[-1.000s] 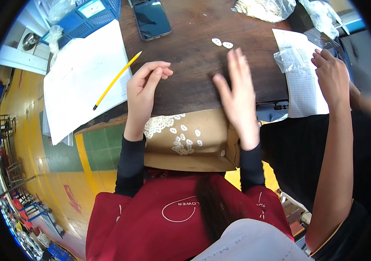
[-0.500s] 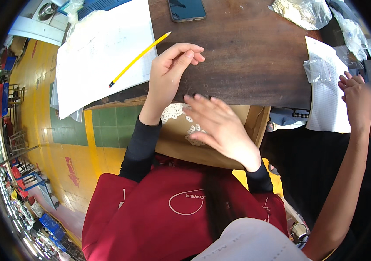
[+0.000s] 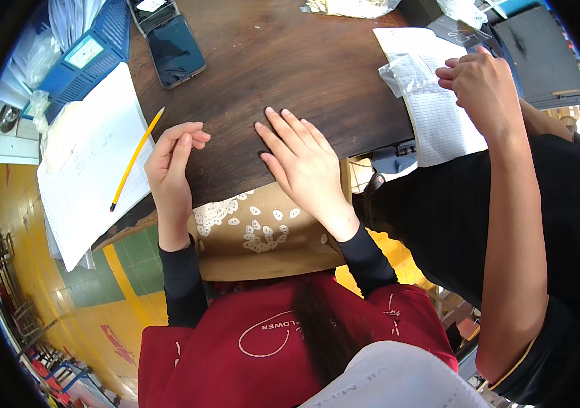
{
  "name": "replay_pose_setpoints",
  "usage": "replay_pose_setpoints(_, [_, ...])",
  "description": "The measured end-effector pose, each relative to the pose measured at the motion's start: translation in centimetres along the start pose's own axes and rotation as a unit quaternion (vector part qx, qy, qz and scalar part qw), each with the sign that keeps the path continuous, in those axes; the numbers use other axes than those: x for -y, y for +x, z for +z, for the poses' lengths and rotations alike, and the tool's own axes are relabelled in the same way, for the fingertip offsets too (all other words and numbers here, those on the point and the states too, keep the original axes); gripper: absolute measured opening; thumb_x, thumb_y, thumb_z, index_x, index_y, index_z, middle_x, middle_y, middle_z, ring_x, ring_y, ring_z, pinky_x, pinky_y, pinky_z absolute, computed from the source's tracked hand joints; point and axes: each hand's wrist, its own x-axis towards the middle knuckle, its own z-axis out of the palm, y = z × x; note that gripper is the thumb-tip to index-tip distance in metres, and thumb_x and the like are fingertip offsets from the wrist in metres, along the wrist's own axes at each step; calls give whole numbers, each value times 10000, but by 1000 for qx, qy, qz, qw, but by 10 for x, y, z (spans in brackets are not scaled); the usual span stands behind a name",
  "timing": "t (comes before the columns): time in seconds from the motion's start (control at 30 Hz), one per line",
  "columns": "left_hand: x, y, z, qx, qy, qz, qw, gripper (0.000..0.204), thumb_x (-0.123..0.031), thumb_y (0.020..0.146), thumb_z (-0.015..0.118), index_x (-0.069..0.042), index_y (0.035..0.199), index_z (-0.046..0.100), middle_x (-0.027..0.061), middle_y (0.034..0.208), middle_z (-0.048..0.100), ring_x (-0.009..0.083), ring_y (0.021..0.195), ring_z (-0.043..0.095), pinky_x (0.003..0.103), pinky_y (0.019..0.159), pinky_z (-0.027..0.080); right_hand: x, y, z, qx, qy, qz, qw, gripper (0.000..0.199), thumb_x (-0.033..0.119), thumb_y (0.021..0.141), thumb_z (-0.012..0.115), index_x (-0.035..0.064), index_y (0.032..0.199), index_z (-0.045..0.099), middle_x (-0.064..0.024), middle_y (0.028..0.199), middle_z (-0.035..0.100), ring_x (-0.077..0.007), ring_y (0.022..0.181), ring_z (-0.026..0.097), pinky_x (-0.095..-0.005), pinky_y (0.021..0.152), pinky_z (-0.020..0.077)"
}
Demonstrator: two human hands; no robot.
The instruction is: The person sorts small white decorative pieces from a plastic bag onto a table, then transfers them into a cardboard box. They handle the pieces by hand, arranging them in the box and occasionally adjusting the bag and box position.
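Observation:
My left hand (image 3: pixel 172 163) rests at the table's front edge, beside the papers, fingers curled and the thumb against them. Whether anything small is inside cannot be seen. With fingers stretched out, my right hand (image 3: pixel 301 163) lies palm down over the dark wooden table (image 3: pixel 249 75). Below the tabletop, between my forearms, is an open brown drawer or box (image 3: pixel 235 253). Many small white oval pieces with dark holes (image 3: pixel 261 238) lie scattered in it, heaped thicker near my left wrist.
A yellow pencil (image 3: pixel 135 160) lies on white papers (image 3: pixel 76 197) at left. Behind are a blue basket (image 3: pixel 103 61) and a phone (image 3: pixel 176 52). At right, a co-worker's hand (image 3: pixel 484 92) is above a squared notebook (image 3: pixel 439 129) with a clear plastic bag (image 3: pixel 409 76).
My right hand has moved from over the white pieces onto the tabletop and lies flat. My left hand stays curled. The view has shifted, showing more of the drawer and the blue basket.

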Motion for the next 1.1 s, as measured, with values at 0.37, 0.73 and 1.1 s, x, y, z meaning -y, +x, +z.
replay_pose_setpoints(0.37, [4, 0, -3, -18, -24, -7, 1000, 212, -94, 1045, 538, 19, 1113, 704, 73, 969, 710, 137, 929, 635, 282, 882, 494, 1, 0, -2, -12, 4, 0, 1000, 399, 277, 952, 671, 114, 1316, 671, -103, 1434, 592, -263, 1335, 550, -408, 1130, 415])
replay_pose_setpoints(0.73, [2, -1, -1, -10, -28, -3, 1000, 207, -83, 1043, 538, 18, 1113, 704, 71, 974, 710, 137, 934, 635, 279, 888, 491, 3, -1, -3, -5, 6, 10, 1000, 414, 260, 956, 667, 127, 1348, 654, -84, 1449, 590, -263, 1349, 548, -424, 1127, 425])
replay_pose_setpoints(1.1, [2, -1, -1, -7, -30, -2, 1000, 209, -83, 1043, 536, 15, 1120, 704, 74, 974, 711, 141, 935, 639, 280, 888, 493, 2, -1, -2, -6, 8, 8, 1000, 416, 257, 952, 671, 124, 1346, 655, -84, 1457, 586, -263, 1352, 549, -425, 1125, 430])
